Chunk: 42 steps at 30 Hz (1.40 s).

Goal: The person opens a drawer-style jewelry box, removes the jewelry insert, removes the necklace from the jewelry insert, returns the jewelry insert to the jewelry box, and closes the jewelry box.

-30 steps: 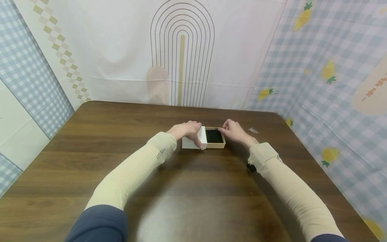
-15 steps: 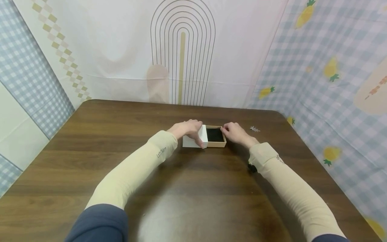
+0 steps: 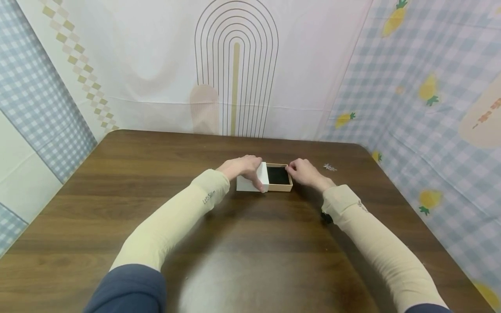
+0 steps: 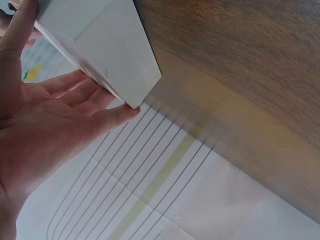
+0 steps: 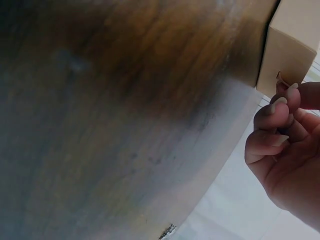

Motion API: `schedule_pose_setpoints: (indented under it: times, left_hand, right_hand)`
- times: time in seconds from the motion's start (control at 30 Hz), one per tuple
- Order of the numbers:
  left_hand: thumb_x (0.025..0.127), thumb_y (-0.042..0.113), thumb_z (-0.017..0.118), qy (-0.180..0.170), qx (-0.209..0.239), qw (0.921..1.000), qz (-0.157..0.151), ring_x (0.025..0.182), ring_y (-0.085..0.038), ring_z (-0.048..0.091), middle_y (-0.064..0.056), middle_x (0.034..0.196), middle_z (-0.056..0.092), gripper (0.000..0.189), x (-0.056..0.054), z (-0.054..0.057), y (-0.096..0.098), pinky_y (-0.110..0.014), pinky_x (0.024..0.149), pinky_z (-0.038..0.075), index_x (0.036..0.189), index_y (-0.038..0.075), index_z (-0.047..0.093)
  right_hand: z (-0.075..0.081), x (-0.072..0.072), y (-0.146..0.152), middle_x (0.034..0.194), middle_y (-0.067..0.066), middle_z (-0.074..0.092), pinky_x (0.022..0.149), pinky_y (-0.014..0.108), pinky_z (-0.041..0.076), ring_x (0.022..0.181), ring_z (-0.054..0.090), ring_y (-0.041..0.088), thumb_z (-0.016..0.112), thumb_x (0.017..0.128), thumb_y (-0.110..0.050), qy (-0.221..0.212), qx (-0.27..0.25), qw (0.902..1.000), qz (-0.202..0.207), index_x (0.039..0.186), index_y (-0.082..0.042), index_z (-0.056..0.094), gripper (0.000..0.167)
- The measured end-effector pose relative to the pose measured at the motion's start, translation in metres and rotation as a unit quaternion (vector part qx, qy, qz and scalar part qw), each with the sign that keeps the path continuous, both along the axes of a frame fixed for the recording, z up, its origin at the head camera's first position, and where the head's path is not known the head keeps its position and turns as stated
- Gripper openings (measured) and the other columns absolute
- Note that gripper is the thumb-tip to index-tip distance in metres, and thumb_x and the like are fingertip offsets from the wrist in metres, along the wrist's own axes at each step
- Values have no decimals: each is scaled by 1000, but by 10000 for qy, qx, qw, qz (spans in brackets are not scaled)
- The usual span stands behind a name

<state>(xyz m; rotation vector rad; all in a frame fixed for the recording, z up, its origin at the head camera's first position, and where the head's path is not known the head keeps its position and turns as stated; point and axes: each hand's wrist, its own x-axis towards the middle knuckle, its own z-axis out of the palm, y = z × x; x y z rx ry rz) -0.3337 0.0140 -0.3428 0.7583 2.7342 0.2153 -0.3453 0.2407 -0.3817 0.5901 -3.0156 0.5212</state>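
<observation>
A drawer-style box lies on the table, its tan tray (image 3: 279, 188) standing partway out of the right end of a white sleeve (image 3: 244, 186). Black lining (image 3: 278, 175) shows inside the tray. My left hand (image 3: 248, 167) grips the sleeve from above, thumb on the near side and fingers on the far side; the left wrist view has the fingers along the white sleeve (image 4: 120, 55). With thumb and fingertip, my right hand (image 3: 305, 171) pinches a small pull loop (image 5: 284, 80) on the tray's outer end, the other fingers curled in.
A small silvery, crinkled thing (image 3: 329, 167) lies on the brown wooden table (image 3: 250, 243) to the right of my right hand. Patterned cloth (image 3: 156, 65) hangs behind the table's far edge, and checked cloth (image 3: 442, 143) hangs along the right side.
My right fingers have shifted slightly outward from the tray's rim to its end. The left hand and the box stay nearly as they were; the view has tilted a little.
</observation>
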Motion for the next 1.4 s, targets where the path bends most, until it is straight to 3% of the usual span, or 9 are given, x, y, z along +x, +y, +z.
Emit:
schedule_pose_setpoints:
  times: [0.17,0.57,1.4]
  left_hand:
    - [68,49,83,4,4,10000,31,106,-22,53,-9,116,57,81,1,0,0,-35,92,50,127,5,48]
    - [69,48,83,36,18,10000,30,105,-22,54,-9,115,57,79,1,0,0,-35,90,51,127,6,49]
    - [69,49,83,38,-56,10000,20,106,-22,54,-9,116,58,81,1,1,1,-37,93,50,128,6,48]
  right_hand:
    - [1,1,1,49,-2,44,52,26,39,46,44,13,49,100,-23,-179,-74,9998,-16,58,-13,47,43]
    - [6,3,-3,51,-3,41,53,25,36,49,40,13,51,97,-16,102,219,9997,105,56,-12,47,41]
    - [6,1,-4,51,-4,39,54,26,36,50,39,14,51,95,-14,152,277,9994,134,55,-14,43,41]
